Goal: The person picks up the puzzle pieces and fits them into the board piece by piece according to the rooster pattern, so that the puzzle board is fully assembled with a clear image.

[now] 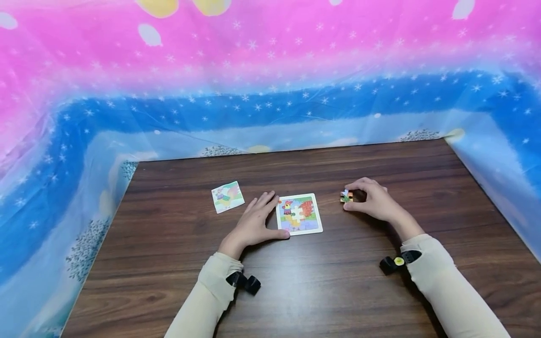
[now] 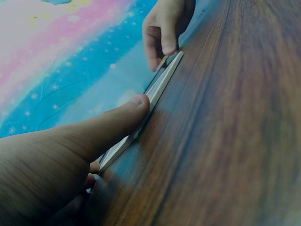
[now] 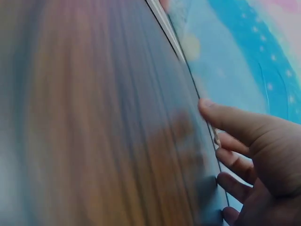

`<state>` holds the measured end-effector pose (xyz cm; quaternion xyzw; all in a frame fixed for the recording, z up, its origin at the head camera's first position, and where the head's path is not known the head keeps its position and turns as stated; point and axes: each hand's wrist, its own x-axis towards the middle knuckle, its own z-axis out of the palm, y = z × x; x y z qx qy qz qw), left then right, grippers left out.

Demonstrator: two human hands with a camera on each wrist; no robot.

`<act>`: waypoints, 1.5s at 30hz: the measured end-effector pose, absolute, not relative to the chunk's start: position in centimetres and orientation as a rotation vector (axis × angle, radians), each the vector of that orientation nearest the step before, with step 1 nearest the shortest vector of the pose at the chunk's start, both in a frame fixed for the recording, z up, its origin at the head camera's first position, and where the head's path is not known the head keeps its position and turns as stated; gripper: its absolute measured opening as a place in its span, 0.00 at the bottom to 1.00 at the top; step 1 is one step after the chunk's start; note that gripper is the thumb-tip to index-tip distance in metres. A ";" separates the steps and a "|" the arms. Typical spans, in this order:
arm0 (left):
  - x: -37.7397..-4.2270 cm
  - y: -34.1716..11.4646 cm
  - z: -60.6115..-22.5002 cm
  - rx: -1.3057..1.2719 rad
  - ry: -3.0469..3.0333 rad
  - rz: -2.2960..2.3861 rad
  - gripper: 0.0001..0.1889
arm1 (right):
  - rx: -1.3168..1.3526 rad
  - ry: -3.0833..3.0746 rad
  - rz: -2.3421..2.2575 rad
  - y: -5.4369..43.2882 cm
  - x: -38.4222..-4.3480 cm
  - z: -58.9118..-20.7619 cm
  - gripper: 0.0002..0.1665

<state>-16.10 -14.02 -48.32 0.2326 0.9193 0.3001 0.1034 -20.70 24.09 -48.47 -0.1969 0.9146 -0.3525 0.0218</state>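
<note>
A square jigsaw puzzle with a pale frame and a rooster picture lies flat on the table. A puzzle-piece-shaped pale gap shows near its middle. My left hand rests at its left side, fingers stretched along the left edge and thumb on the near-left corner. In the left wrist view, the straight thumb lies against the frame's edge. To the right of the puzzle, my right hand pinches a small colourful puzzle piece between thumb and forefinger, low over the table; contact with the table cannot be told.
A picture card with pale colours lies left of the puzzle, beyond my left hand. The dark wooden table ends at the back against a pink and blue cloth, which also hangs along both sides.
</note>
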 end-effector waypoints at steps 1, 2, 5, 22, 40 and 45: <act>-16.1 -14.0 -48.3 0.690 2.712 0.884 0.59 | -0.620 2.828 -1.109 23.6 -20.7 -48.5 0.33; -16.2 -14.0 -48.4 0.688 2.712 0.878 0.59 | -0.628 2.819 -1.121 23.0 -20.7 -48.5 0.33; -16.2 -14.0 -48.4 0.681 2.712 0.870 0.60 | -0.656 2.780 -1.140 21.1 -20.6 -48.4 0.33; -16.2 -14.0 -48.3 0.671 2.710 0.852 0.59 | -0.878 2.603 -1.117 12.5 -19.5 -47.5 0.33; -16.2 -13.9 -48.3 0.678 2.708 0.859 0.59 | -0.937 2.631 -1.125 12.8 -19.4 -47.8 0.23; -16.1 -14.0 -48.3 0.678 2.703 0.872 0.59 | -0.933 2.646 -1.092 12.6 -19.4 -48.1 0.20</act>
